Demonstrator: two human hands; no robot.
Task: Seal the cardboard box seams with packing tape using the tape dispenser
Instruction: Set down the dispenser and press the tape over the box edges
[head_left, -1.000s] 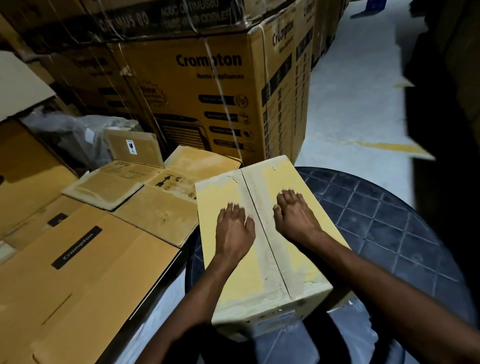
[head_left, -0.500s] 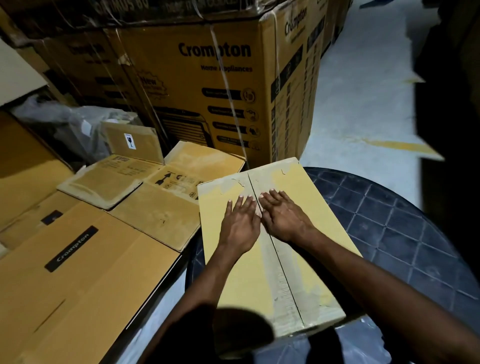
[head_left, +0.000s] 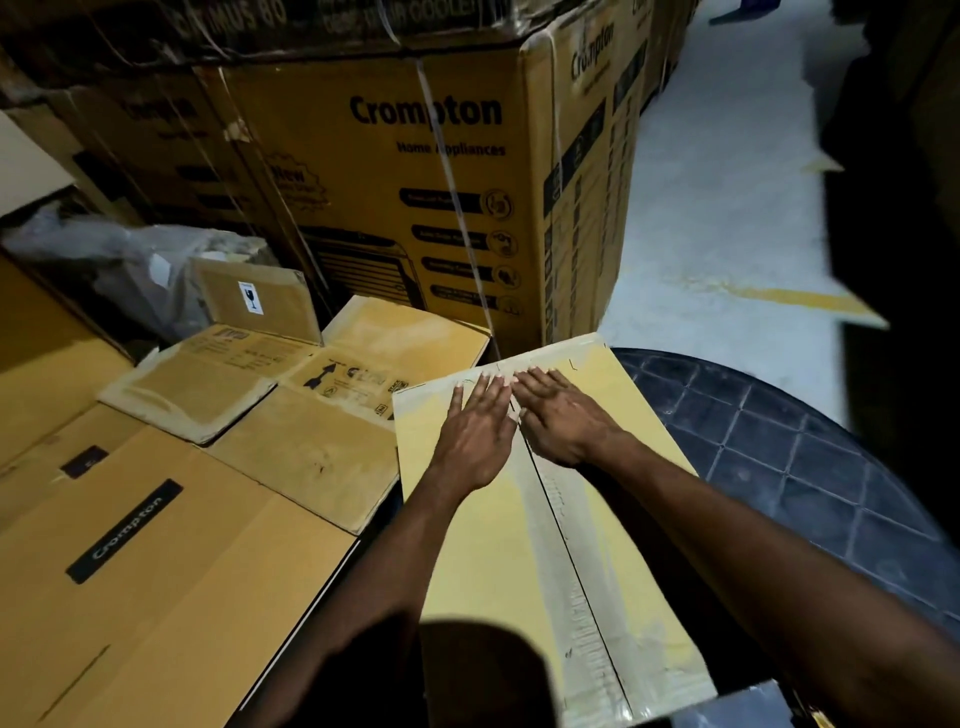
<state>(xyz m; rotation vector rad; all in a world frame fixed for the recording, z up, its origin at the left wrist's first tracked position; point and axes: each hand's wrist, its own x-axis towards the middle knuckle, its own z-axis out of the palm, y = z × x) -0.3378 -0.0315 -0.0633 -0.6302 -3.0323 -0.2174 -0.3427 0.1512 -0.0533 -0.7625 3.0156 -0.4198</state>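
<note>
both hands have slid forward and together in the last second. the left hand (head_left: 475, 441) and right hand (head_left: 563, 421), earlier apart on the two flaps, now lie side by side at the far end of the seam (head_left: 566, 543), fingers straight and flat, holding nothing. the box (head_left: 467, 561) sits on the dark round table (head_left: 779, 441). a pale strip (head_left: 566, 623) runs along the seam; whether it is fresh tape or old residue i cannot tell. i judge this as pressing the flaps shut, so sealing looks not yet begun. no tape dispenser is in view. flattened cartons (head_left: 156, 545) crowd the left, a plastic bag (head_left: 130, 260) lies beyond them, and a big crompton carton (head_left: 415, 182) stands just behind the box, leaving little room past its far edge.
</note>
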